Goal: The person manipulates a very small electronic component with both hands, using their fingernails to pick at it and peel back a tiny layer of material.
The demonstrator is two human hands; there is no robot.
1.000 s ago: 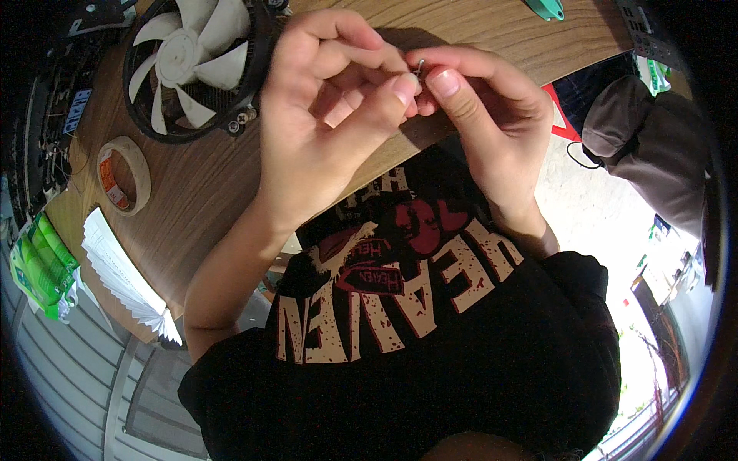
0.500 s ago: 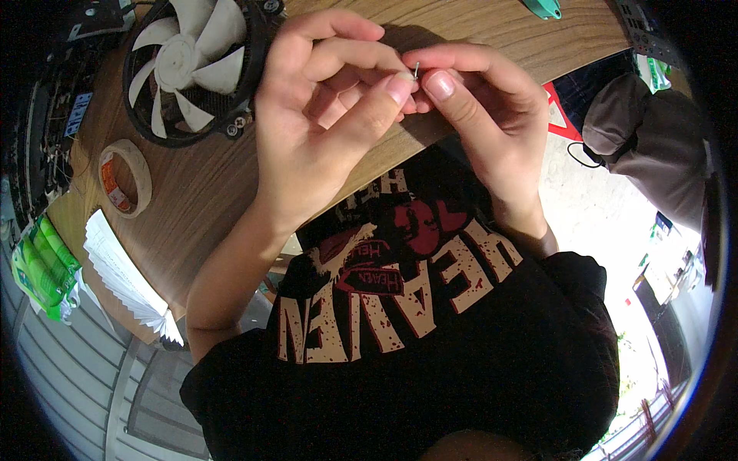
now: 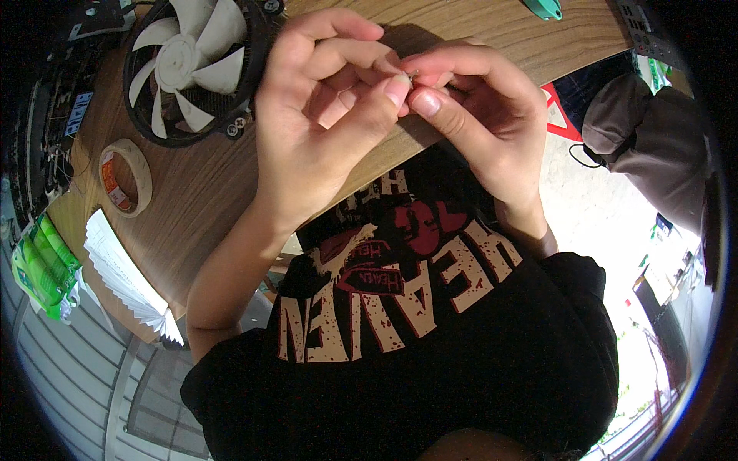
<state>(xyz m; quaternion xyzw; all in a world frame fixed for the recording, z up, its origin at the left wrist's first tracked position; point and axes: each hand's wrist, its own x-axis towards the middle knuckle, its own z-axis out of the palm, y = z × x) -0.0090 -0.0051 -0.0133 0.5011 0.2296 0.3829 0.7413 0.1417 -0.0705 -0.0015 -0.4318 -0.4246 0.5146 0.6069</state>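
A: What are the two hands doing?

B: The left hand (image 3: 323, 123) and the right hand (image 3: 484, 115) are meeting above the near edge of the brown wooden desk (image 3: 207, 192). Both are pinching one tiny silver metal part (image 3: 410, 75) between thumb and fingertips, so each grip is closed on it. The part is sitting exactly between the hands, equally near to both. It is too small to tell its long axis.

A: And which packages or labels are lying around?

B: A black round cooler with white fan blades (image 3: 192, 65) is lying at the far left corner. A beige tape roll with an orange inner label (image 3: 125, 175) is lying near the left edge, beside a white folded paper stack (image 3: 127, 280). A green plastic package (image 3: 42, 265) is lying past that edge, and a red-and-white triangular sign (image 3: 555, 115) is showing below the right hand.
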